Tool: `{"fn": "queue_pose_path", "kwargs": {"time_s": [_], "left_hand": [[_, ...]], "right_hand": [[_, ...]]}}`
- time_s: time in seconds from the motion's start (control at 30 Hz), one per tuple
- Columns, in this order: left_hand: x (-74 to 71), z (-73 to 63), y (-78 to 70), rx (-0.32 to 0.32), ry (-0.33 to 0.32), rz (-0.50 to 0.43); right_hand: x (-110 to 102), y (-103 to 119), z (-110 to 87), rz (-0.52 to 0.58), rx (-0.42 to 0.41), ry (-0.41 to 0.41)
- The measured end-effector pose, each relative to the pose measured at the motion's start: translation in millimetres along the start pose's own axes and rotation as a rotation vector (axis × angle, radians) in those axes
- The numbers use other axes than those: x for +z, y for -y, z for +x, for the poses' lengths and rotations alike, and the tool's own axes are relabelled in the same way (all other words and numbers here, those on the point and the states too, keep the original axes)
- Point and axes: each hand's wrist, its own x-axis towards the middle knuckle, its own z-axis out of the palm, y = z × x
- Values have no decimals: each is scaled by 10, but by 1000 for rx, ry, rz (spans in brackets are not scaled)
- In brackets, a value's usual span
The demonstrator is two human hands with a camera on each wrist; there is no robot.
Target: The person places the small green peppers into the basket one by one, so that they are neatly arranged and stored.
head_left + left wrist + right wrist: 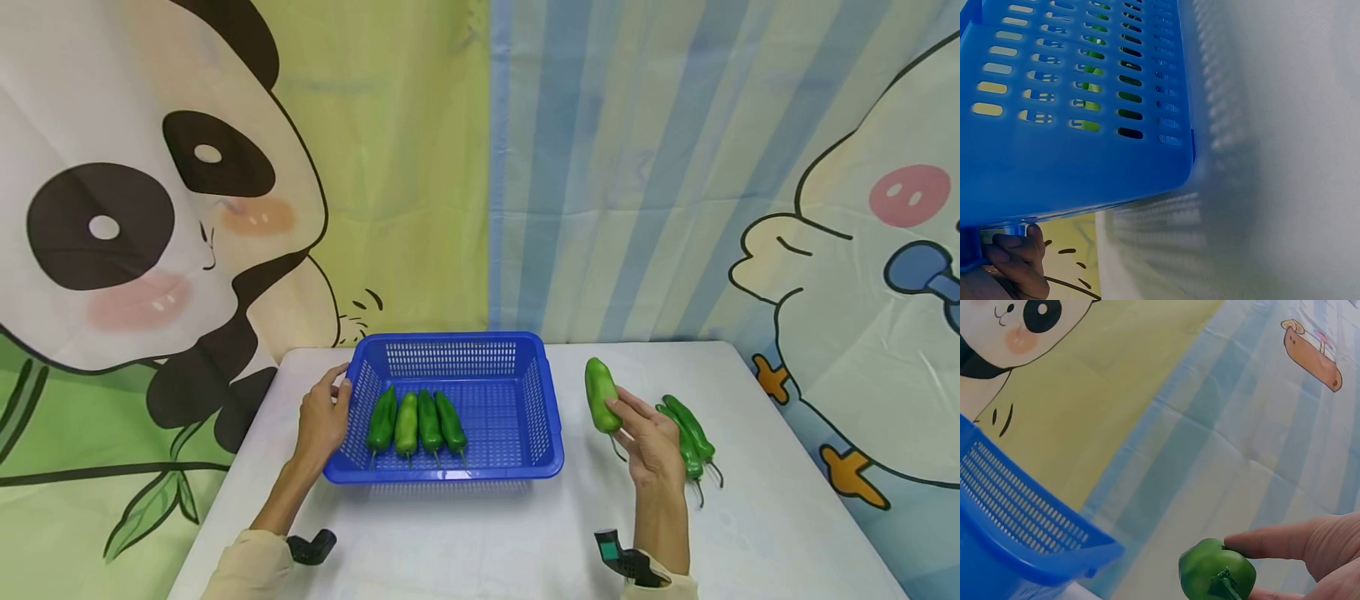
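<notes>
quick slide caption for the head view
Left hand holds a blue basket of four green peppers; right hand holds another pepper.

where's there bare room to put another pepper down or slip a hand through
Inside the basket, right of the four peppers. On the table: between basket and held pepper, and right of the loose peppers. Crowded: the basket's left side, and beside the right hand, where the loose peppers lie.

White table (772,525) with a blue basket (498,417) and, at right, green peppers (692,427).
</notes>
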Motion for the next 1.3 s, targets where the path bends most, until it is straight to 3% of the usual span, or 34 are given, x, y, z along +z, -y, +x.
{"fn": "queue_pose_path", "kwargs": {"time_s": [0.73, 1.3], "left_hand": [[-2, -1, 3, -18, 15, 8], [-21, -2, -29, -22, 19, -1]], "right_hand": [[455, 55, -201, -1, -56, 125], [714, 0, -229, -22, -68, 175]]}}
